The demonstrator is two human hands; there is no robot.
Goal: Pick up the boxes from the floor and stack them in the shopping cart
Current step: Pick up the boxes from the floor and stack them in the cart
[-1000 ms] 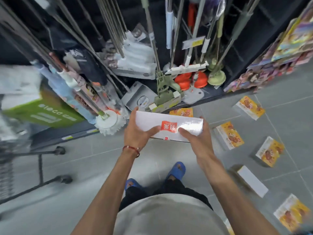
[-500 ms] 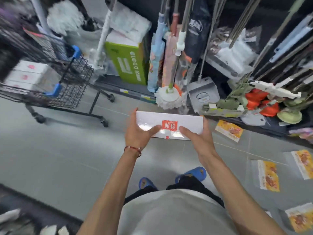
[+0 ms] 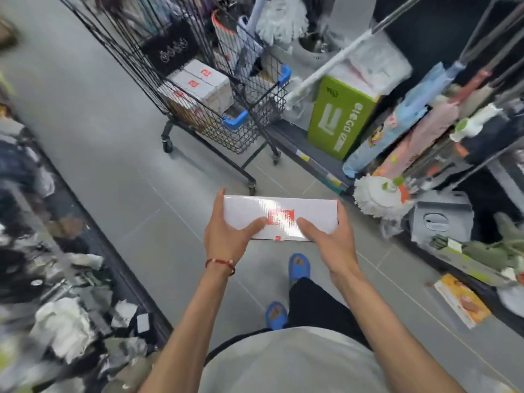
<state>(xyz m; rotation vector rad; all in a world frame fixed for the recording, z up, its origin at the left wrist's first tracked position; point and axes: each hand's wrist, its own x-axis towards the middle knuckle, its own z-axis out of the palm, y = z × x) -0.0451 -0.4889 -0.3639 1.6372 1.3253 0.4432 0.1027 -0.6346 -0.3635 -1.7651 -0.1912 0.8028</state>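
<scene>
Held box (image 3: pixel 283 217): white card, glossy film wrap with glare streaks. Shopping cart (image 3: pixel 215 89): dark wire metal, blue plastic corner guards. Floor (image 3: pixel 119 177): grey tile, smooth, matt sheen. Mop head (image 3: pixel 380 197): white, stringy fibre. Green carton (image 3: pixel 340 117): printed cardboard.

Goods (image 3: pixel 62 316) on the left are blurred beyond telling; the shopping cart (image 3: pixel 255 129) is cut off by the top edge.

I record the view swinging left: the shopping cart (image 3: pixel 241 134) now stands nearer, straight ahead of the white box (image 3: pixel 306 211); one yellow box (image 3: pixel 462 300) remains visible.
</scene>
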